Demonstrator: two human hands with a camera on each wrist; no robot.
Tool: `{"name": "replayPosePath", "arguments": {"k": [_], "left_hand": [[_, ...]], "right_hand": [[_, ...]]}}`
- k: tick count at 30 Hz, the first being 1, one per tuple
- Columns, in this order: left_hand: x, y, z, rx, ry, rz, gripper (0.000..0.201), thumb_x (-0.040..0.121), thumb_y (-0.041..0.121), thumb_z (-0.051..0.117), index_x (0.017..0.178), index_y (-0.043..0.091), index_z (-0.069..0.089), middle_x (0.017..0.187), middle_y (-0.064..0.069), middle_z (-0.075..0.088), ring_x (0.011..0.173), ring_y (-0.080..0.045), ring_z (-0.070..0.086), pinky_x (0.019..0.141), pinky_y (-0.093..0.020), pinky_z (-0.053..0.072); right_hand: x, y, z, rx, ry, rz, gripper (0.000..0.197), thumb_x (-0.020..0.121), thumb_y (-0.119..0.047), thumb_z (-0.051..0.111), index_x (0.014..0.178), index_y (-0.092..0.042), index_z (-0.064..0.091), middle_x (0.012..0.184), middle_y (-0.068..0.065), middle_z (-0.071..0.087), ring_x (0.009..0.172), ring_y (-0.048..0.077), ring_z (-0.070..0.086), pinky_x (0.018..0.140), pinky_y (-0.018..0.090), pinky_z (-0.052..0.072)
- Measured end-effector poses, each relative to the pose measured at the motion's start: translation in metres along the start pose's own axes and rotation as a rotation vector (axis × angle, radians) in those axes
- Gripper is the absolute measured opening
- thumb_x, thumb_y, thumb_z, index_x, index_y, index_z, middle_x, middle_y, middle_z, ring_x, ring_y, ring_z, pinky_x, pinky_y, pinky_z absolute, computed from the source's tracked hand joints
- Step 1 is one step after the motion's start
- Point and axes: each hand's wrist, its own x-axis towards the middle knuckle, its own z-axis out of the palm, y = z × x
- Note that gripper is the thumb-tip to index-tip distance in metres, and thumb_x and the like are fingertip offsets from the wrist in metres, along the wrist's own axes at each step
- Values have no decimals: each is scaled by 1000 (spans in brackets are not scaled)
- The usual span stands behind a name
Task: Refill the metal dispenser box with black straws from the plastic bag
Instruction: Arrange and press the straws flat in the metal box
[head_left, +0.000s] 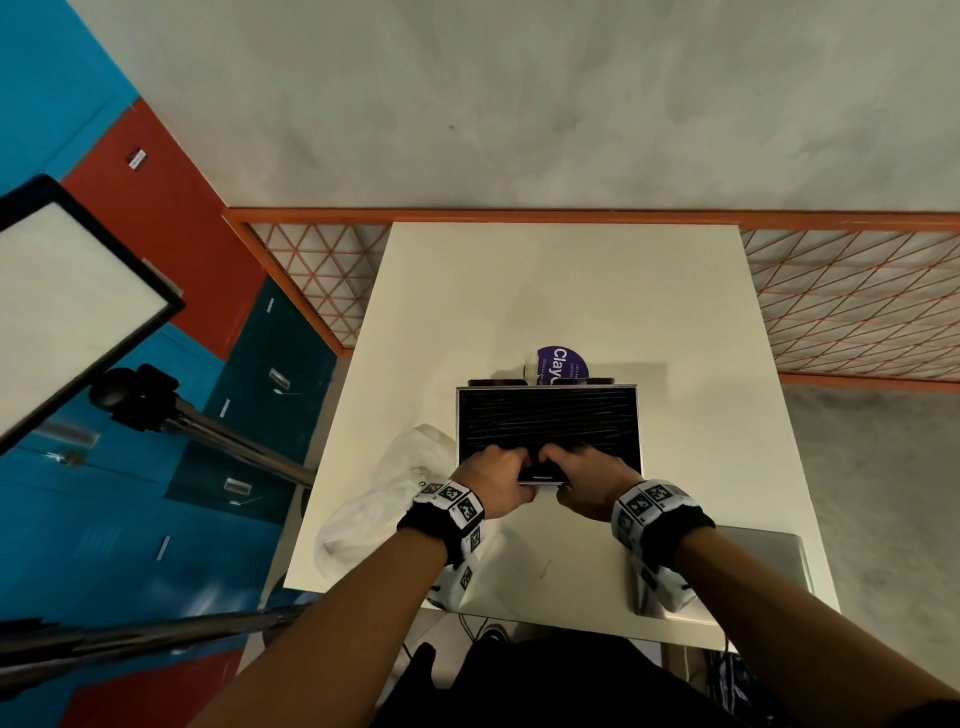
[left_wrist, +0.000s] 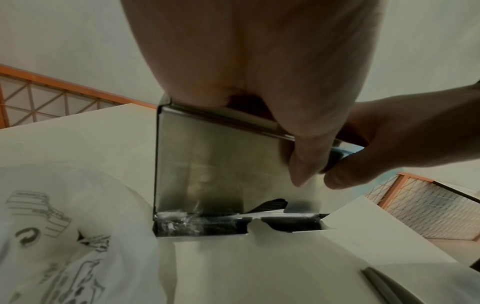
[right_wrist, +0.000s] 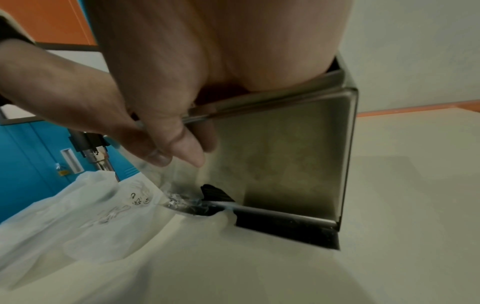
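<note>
The open metal dispenser box (head_left: 638, 426) stands on the white table, filled with black straws (head_left: 545, 415) lying crosswise. Both hands are at its near wall. My left hand (head_left: 493, 480) and right hand (head_left: 587, 483) curl their fingers over the rim onto the straws, thumbs outside. From the left wrist, my left hand (left_wrist: 259, 61) has its thumb down the box's front wall (left_wrist: 221, 164), with the right hand (left_wrist: 389, 133) beside it. Straws (left_wrist: 270, 205) show in the bottom slot. The crumpled plastic bag (head_left: 374, 509) lies left of the box.
A purple-labelled round container (head_left: 563, 364) stands just behind the box. A grey flat lid-like object (head_left: 753, 561) lies at the table's near right corner. A light panel (head_left: 67, 296) on a tripod (head_left: 223, 441) stands to the left. An orange mesh fence (head_left: 857, 301) runs behind the table.
</note>
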Motion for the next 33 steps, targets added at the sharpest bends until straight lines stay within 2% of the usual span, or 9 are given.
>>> {"name": "replayPosePath", "arguments": {"k": [7, 11, 17, 23, 28, 33], "left_hand": [[-5, 3, 0, -17, 22, -4, 39, 85, 37, 68, 118, 21, 59, 113, -11, 69, 102, -35, 66, 84, -36, 53], [-7, 3, 2, -54, 23, 3, 44, 84, 35, 70, 123, 21, 57, 114, -10, 69, 103, -34, 67, 86, -38, 56], [-5, 3, 1, -29, -2, -22, 43, 84, 37, 68, 121, 18, 59, 113, -12, 69, 101, -35, 68, 86, -39, 57], [-1, 4, 1, 34, 9, 3, 43, 88, 35, 65, 126, 18, 58, 118, -15, 68, 104, -38, 66, 87, -39, 55], [0, 4, 1, 39, -3, -24, 42, 87, 38, 66, 123, 19, 58, 117, -13, 67, 105, -38, 66, 89, -43, 55], [0, 4, 2, 20, -3, -35, 39, 82, 38, 68, 117, 21, 61, 115, -12, 68, 103, -38, 67, 87, -41, 56]], "right_hand": [[3, -8, -2, -20, -113, -20, 47, 81, -20, 57, 127, -24, 44, 117, 9, 63, 105, 32, 61, 88, 37, 51], [8, -14, 1, -114, -143, -4, 45, 85, -21, 58, 128, -20, 46, 122, 9, 62, 109, 32, 60, 90, 38, 51], [8, -11, 4, -110, -132, 24, 46, 86, -22, 55, 130, -23, 40, 120, 10, 62, 106, 33, 61, 86, 38, 49], [5, -8, 3, -75, -61, 46, 62, 86, -21, 54, 142, -26, 29, 123, 12, 62, 114, 35, 59, 93, 42, 47], [12, -10, 1, -82, -130, 19, 51, 84, -21, 57, 132, -19, 41, 123, 12, 62, 110, 32, 60, 90, 37, 50], [22, -14, 4, -154, -150, -10, 47, 88, -21, 62, 133, -13, 52, 128, 11, 61, 115, 29, 58, 90, 30, 43]]}}
